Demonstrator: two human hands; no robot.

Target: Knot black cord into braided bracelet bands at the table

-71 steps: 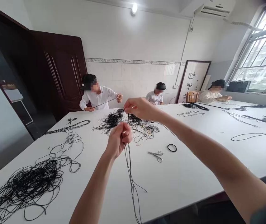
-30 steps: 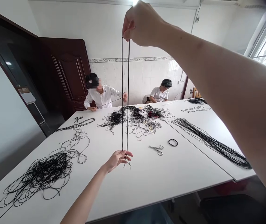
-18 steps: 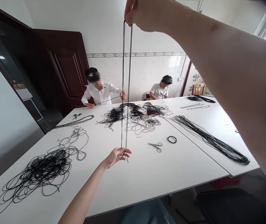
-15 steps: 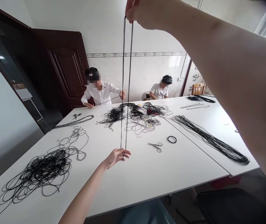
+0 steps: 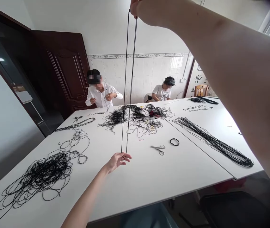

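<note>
A long black cord [image 5: 131, 68] hangs doubled between my two hands, stretched nearly upright over the white table. My right hand [image 5: 138, 9] is raised to the top edge of the view and pinches the cord's upper end; part of this hand is cut off. Low over the table, my left hand [image 5: 118, 161] has the cord's lower end between its fingers, with some fingertips apart. Silver scissors [image 5: 159, 148] and a black cord ring [image 5: 174, 142] lie to the right of my left hand.
Loose black cord [image 5: 47, 171] is heaped on the table [image 5: 135, 193] at left, with tangled cords [image 5: 135, 117] in the middle. A straight bundle [image 5: 215, 142] lies right, black-handled scissors [image 5: 78, 118] at back left. Two people [image 5: 101, 95] sit across.
My right hand has risen slightly and moved a little right. My left hand has shifted slightly, still on the cord. The person at left across the table has drawn their hands in toward the chest.
</note>
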